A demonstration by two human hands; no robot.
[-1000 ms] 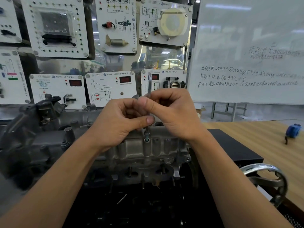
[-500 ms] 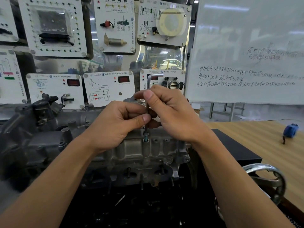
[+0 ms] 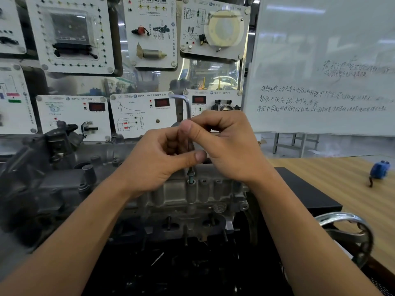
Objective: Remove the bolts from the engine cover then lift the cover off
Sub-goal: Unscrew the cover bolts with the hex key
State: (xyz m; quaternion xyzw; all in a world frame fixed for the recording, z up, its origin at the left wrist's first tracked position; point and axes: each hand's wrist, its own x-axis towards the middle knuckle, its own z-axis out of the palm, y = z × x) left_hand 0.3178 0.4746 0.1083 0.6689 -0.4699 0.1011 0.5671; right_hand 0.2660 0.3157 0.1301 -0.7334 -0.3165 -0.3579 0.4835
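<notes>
A grey cast-metal engine cover (image 3: 198, 195) sits on the engine in front of me. An L-shaped hex key (image 3: 188, 107) stands upright over it, its short arm pointing left at the top. Its lower tip sits in a bolt (image 3: 190, 175) that stands partly raised out of its hole in the cover. My left hand (image 3: 162, 161) pinches the key's shaft low down, thumb across it. My right hand (image 3: 226, 144) pinches the shaft just above, fingers curled round it. Most of the shaft is hidden by the fingers.
Training panels (image 3: 143, 114) with gauges and parts line the wall behind the engine. A whiteboard (image 3: 324, 67) stands at the right. On the wooden table (image 3: 342, 178) lie a blue tape measure (image 3: 380, 170) and a black box (image 3: 305, 195). A chrome handwheel (image 3: 346, 233) sits at lower right.
The hex key's short arm has turned round and now points left. Both hands have shifted their pinch along the shaft. The bolt stands a little higher out of the cover.
</notes>
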